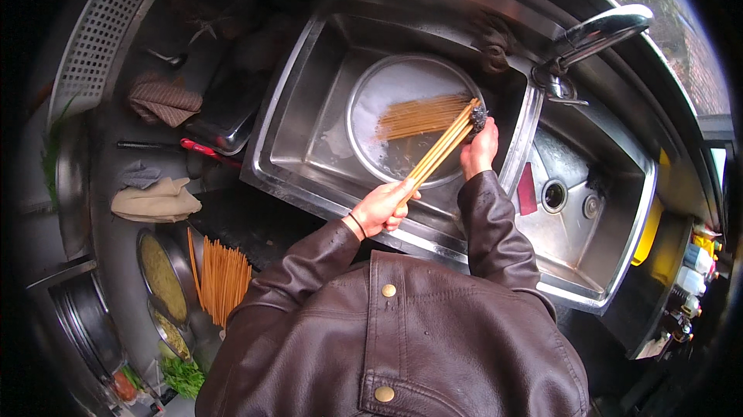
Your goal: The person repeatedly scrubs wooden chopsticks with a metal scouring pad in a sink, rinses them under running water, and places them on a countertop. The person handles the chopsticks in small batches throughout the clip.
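A bundle of long wooden chopsticks [438, 152] slants across the left sink basin. My left hand [383, 208] is closed around its lower end, above the basin's front rim. At the upper end, my right hand [480, 147] presses a dark scouring pad [478, 120] against the sticks; its fingers are partly hidden. Under the bundle, a round metal pan [350, 121] of water stands in the basin, with more wooden chopsticks [415, 116] lying in the water.
The chrome faucet [603, 34] rises behind the basins. A dark red piece [527, 189] lies in the right basin [586, 249]. Many wooden sticks [223, 278] lie on the left, beside metal bowls [164, 275], folded cloths [157, 201] and a red-handled tool [200, 146].
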A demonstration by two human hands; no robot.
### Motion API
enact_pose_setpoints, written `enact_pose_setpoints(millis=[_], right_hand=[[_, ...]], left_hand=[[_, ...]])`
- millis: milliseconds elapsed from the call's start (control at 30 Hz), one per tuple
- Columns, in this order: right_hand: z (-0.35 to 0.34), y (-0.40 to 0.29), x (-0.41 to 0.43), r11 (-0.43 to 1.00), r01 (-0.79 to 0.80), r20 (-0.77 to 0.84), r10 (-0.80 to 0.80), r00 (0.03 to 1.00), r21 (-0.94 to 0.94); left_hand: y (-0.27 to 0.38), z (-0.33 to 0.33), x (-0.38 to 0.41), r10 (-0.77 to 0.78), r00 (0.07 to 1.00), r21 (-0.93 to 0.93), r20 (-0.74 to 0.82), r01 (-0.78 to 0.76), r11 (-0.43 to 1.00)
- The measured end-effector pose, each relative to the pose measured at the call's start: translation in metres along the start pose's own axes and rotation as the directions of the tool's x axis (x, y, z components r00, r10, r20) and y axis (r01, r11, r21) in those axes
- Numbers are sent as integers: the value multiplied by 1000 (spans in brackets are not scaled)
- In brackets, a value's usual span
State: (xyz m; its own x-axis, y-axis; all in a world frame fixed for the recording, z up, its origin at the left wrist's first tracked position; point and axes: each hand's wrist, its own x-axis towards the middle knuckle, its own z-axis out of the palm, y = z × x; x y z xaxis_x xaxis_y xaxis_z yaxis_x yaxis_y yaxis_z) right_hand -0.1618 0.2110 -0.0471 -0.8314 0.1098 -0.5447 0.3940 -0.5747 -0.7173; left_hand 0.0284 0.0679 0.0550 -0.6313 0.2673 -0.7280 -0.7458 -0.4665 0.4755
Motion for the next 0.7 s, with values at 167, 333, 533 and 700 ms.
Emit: enact_pose_setpoints(millis=[167, 333, 533, 700], right_hand=[[-18, -5, 12, 992, 98, -127, -88, 988, 78], [-13, -16, 37, 955, 296, -134, -290, 948, 29], [15, -47, 22, 989, 146, -77, -145, 986, 10], [22, -30, -5, 962, 95, 235, -34, 971, -256]], left_hand=[[-8, 3, 2, 9, 1000, 91, 4, -10, 996], [-9, -1, -2, 15, 999, 84, 48, -19, 996], [-2, -18, -27, 102, 995, -6, 14, -102, 995], [8, -27, -20, 244, 961, -66, -131, -254, 965]])
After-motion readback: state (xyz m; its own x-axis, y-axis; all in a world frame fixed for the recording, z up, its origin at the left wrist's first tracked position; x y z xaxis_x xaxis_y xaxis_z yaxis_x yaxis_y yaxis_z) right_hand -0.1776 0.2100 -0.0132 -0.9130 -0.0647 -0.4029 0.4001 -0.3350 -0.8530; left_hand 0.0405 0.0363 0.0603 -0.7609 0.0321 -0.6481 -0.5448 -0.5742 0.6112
